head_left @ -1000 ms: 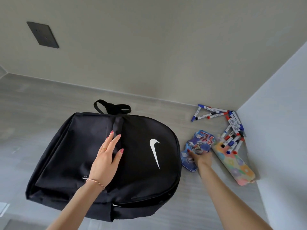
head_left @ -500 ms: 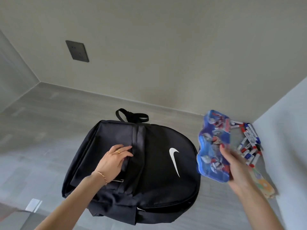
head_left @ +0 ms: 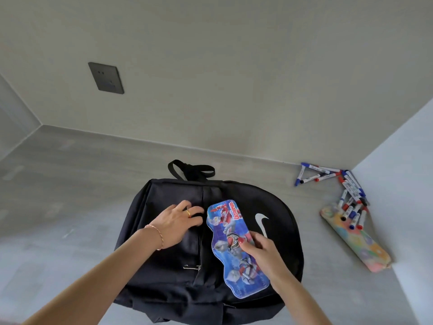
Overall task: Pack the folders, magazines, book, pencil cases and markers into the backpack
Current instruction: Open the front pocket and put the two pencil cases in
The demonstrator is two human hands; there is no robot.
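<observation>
While I am looking down through the head camera, my black backpack (head_left: 164,261) is lying flat on the grey floor (head_left: 58,195), its carry loop (head_left: 191,171) pointing toward the far wall and its white swoosh logo (head_left: 262,222) facing up. My left hand (head_left: 177,222) is resting on the bag's upper left panel beside the central opening, with my fingers curling into the dark fabric there and pinching it; a gold ring is showing on one finger and a thin bracelet is sitting at my wrist. My right hand (head_left: 262,250) is gripping the blue cartoon pencil case (head_left: 232,245) by its right edge, thumb on the printed face, and is holding it lengthwise over the middle of the backpack, just right of the opening; I cannot tell whether it is touching the bag. Off toward the floor's far right corner, the markers (head_left: 351,195) are lying scattered against the walls, some of them spilling onto the near end of the pastel flowered pencil case (head_left: 358,242), which is lying along the right wall, well apart from the backpack. On the far wall a dark socket plate (head_left: 106,78) is sitting up to the left.
</observation>
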